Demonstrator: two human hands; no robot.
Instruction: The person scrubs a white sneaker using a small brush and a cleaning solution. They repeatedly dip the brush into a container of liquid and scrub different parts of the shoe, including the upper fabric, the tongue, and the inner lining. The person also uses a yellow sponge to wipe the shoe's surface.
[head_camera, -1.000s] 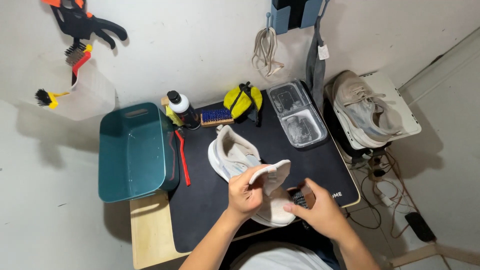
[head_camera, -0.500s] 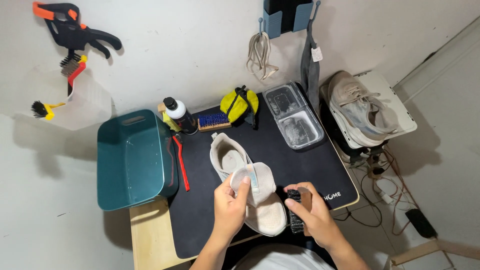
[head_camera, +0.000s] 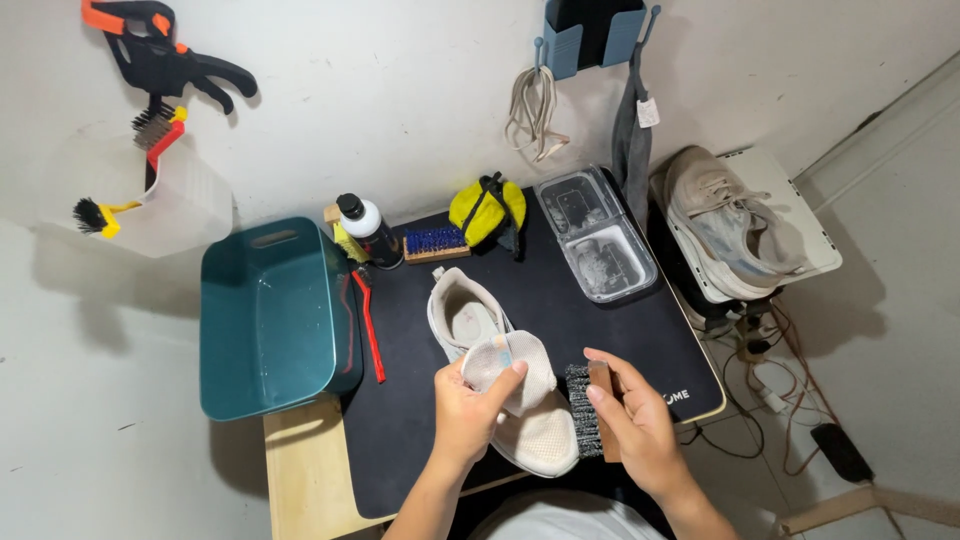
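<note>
Since the earlier frames the right hand had brought a wooden-backed brush up against the white shoe, bristles now facing the shoe's side; before, that hand sat lower with the brush barely visible. Left hand had shifted little, still on the shoe. Shoe lay on the black mat, toe toward the person, heel opening pointing away toward the dark bottle. Left fingers were curled and pinching a pale insole or cloth against the shoe's upper, probably to steady it for scrubbing. Right fingers were pressed together, wrapped over the brush back, thumb on the near side; bristles touched the shoe's right edge. Left of the shoe: a red-handled tool, then a teal basin just beside the mat. Beyond the shoe: a blue-bristled brush, a yellow bundle, a clear tray. Right of the mat, a second worn shoe rested on a white stand, well apart.
</note>
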